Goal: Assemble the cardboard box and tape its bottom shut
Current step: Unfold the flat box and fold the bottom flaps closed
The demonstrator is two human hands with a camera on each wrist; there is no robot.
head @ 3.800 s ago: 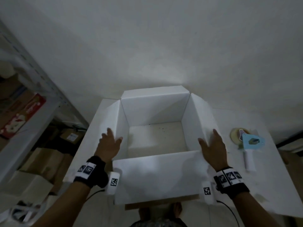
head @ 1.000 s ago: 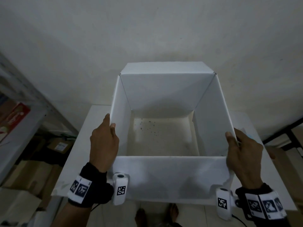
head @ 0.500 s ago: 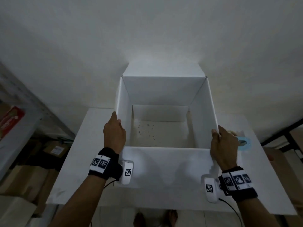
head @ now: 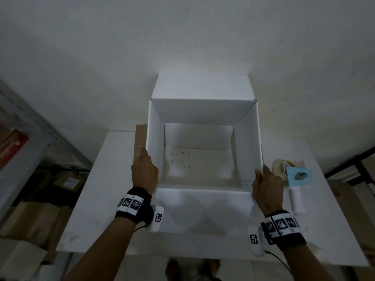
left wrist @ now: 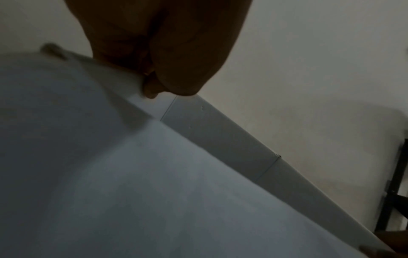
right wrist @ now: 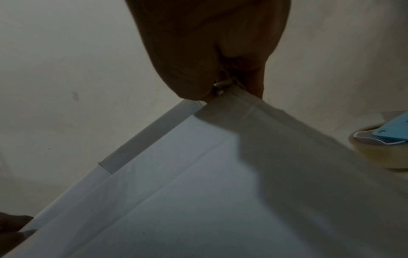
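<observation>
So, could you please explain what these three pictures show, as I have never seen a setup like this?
No machine here: a person works with bare hands, wearing cameras. The wide picture comes from a head camera; the two dark close-ups come from cameras on each wrist. A white cardboard box stands open on a white table. The left hand grips its left wall, the right hand pinches its right wall. A blue tape dispenser lies to the right, untouched.
</observation>
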